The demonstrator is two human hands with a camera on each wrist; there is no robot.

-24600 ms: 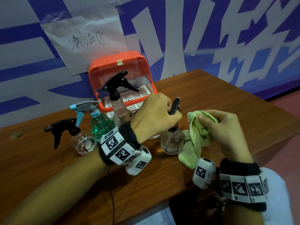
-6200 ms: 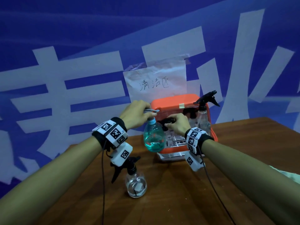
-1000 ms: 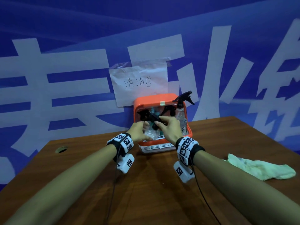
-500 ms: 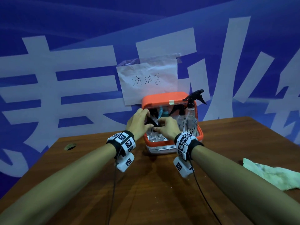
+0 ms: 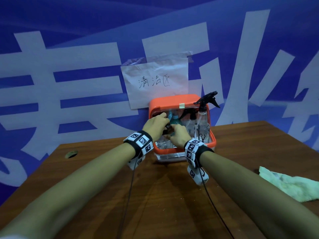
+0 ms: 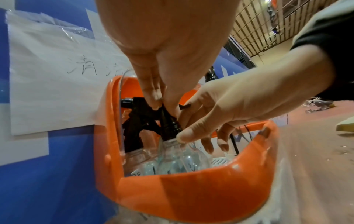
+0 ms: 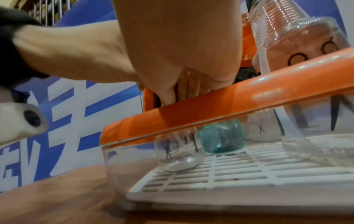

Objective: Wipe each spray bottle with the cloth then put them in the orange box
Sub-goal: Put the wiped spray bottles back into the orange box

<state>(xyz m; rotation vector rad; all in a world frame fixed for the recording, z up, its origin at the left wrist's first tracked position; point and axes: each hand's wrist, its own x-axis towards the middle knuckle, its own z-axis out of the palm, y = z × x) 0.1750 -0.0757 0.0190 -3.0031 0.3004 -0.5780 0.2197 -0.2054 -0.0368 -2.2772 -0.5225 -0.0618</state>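
The tabletop (image 5: 155,195) carries the orange box (image 5: 211,144) at its far edge against the blue wall, and the cloth (image 5: 290,185) lies loose well off to the right, in nobody's grasp. Inside the box stand a tall clear bottle (image 5: 203,121) at the right, a teal bottle (image 5: 176,120) toward the back, and another clear one beside it. Both hands reach in over the front rim. The small clear bottle (image 6: 184,160) they share stands upright, its long axis vertical, low in the box's front left part, directly beneath the fingers. The left hand (image 5: 155,125) comes from above, its fingers (image 6: 153,97) pinching the black spray head (image 6: 141,118). The right hand (image 5: 177,137) curls round the neck, thumb pressed at the shoulder of the bottle. Its base looks to be at or just off the white grid floor (image 7: 239,168), so what remains is probably only letting go and lifting both hands straight up, clear of the trigger.
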